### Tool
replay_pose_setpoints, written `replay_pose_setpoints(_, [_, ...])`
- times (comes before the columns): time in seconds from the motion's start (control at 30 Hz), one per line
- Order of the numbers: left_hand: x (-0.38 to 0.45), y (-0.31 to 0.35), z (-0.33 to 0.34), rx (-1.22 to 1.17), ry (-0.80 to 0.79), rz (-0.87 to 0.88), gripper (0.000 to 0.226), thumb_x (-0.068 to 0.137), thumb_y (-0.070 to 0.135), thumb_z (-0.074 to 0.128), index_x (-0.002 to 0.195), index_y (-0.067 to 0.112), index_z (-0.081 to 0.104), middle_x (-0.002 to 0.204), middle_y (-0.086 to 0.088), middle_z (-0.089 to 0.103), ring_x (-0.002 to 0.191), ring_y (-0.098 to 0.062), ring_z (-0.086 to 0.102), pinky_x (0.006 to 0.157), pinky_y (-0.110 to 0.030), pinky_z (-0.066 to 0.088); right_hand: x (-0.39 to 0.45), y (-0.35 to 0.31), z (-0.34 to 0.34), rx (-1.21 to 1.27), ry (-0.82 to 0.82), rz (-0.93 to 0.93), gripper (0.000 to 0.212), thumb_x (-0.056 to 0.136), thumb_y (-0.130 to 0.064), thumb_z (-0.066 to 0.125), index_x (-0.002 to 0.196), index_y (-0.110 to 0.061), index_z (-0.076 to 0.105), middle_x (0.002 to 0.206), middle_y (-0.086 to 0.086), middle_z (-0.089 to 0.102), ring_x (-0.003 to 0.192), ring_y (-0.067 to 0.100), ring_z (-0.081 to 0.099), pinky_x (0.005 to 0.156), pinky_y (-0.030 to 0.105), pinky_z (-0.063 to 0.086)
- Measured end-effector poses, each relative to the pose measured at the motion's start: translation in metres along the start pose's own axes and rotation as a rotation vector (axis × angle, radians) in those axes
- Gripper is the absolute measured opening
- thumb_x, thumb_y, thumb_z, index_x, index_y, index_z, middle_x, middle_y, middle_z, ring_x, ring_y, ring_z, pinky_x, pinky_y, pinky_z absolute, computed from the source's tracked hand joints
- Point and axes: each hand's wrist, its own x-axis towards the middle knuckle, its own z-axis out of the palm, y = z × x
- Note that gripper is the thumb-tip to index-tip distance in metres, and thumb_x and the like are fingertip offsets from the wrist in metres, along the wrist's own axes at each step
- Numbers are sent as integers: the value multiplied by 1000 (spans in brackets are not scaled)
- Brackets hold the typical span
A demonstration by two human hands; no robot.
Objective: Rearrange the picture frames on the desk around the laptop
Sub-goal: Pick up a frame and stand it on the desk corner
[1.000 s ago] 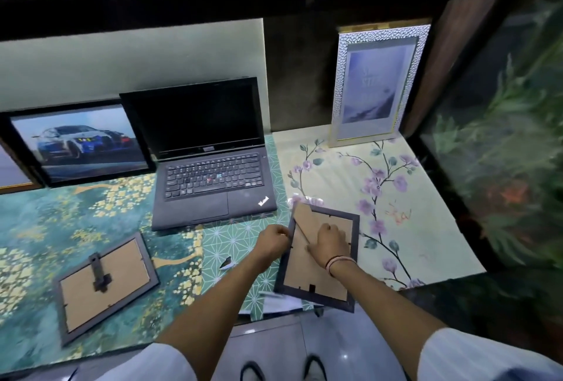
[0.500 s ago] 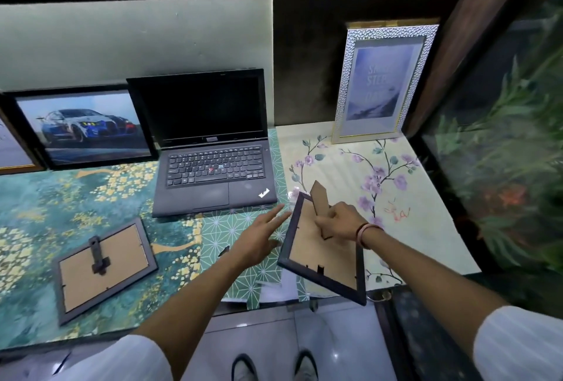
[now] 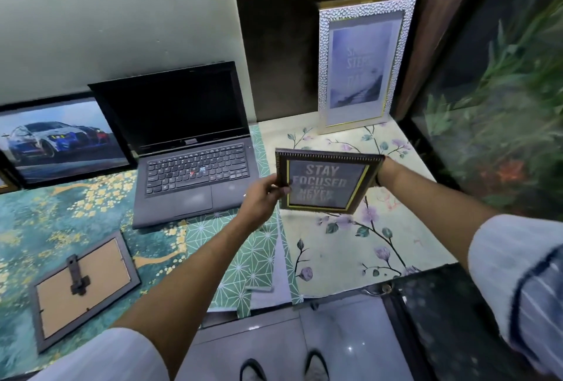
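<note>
I hold a small dark frame (image 3: 327, 183) with a "STAY FOCUSED" print above the desk, face toward me, right of the open black laptop (image 3: 189, 149). My left hand (image 3: 263, 198) grips its left edge. My right hand (image 3: 384, 171) is mostly hidden behind its right edge and holds it there. A tall silver frame (image 3: 364, 61) stands against the back wall at right. A car picture in a black frame (image 3: 61, 140) leans left of the laptop. Another small frame (image 3: 82, 287) lies face down at the front left.
The desk (image 3: 359, 246) is covered with patterned mats, floral at right, teal and gold at left. A glass tank with green plants (image 3: 499, 106) borders the right side. A corner of one more frame (image 3: 4, 181) shows at the far left. Tiled floor and my shoes lie below.
The small frame was lifted off the desk and turned over, so its printed face now shows. My left hand has taken hold of its left edge; my right hand moved behind it.
</note>
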Motion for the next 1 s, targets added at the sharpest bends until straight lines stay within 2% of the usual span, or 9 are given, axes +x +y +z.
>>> replay_pose_setpoints(0.1, [15,0,3,-23,-46,-21,21,94,9,63,114,5,69,114,-15,72,110,-32,65,100,-52,50,37,-4,3,28,-15,75,40,104,-25,34,79,-2,55,50,16,60,33,27,58,27,25,42])
replay_pose_setpoints(0.2, [23,0,2,-104,-100,-74,24,97,7,59,119,-1,65,121,-20,68,116,-34,63,103,-49,48,52,-3,5,-42,-36,135,41,102,-29,34,101,0,63,84,17,58,63,33,68,44,38,57])
replay_pose_setpoints(0.33, [24,0,0,-103,-106,-125,25,100,9,54,123,0,61,119,-14,69,109,-24,64,97,-41,45,47,-1,9,239,-110,199,32,103,-12,38,82,6,53,79,11,62,83,9,56,101,29,42])
replay_pose_setpoints(0.47, [26,0,2,-94,-70,-150,29,101,11,55,128,3,58,121,-15,68,87,-10,61,94,-55,48,88,1,13,160,-159,241,36,101,-35,37,120,-16,61,130,2,64,103,24,67,86,37,47])
replay_pose_setpoints(0.57, [25,-7,3,-84,-58,-169,28,98,1,56,125,5,60,118,-10,69,102,-17,65,96,-46,50,64,4,15,-39,-365,260,53,101,-46,33,95,-12,73,94,13,75,68,33,75,61,42,59])
replay_pose_setpoints(0.63, [25,-16,4,-64,-52,-192,32,95,-6,54,124,7,61,119,-11,70,115,-26,64,102,-46,50,59,16,10,-73,-512,177,46,100,-31,46,78,-6,78,84,14,77,71,29,76,56,35,61])
replay_pose_setpoints(0.73, [22,-31,6,-33,-37,-233,39,91,-13,53,125,7,60,119,-12,69,116,-30,63,99,-46,52,66,41,-4,-141,-508,44,24,93,-19,60,113,-10,69,124,17,69,106,28,69,92,38,57])
replay_pose_setpoints(0.87, [9,-46,8,-35,-6,-284,46,87,-19,52,128,2,57,121,-13,66,113,-30,64,86,-34,56,75,85,-33,-206,-354,46,4,91,-9,57,89,-6,59,82,14,72,63,20,65,50,26,55])
replay_pose_setpoints(1.0, [-11,-55,0,-26,43,-322,51,87,-17,52,134,3,54,130,-13,60,112,-26,62,84,-33,57,55,116,-56,-245,-317,69,17,89,-7,57,96,6,64,82,20,74,73,30,73,52,28,57])
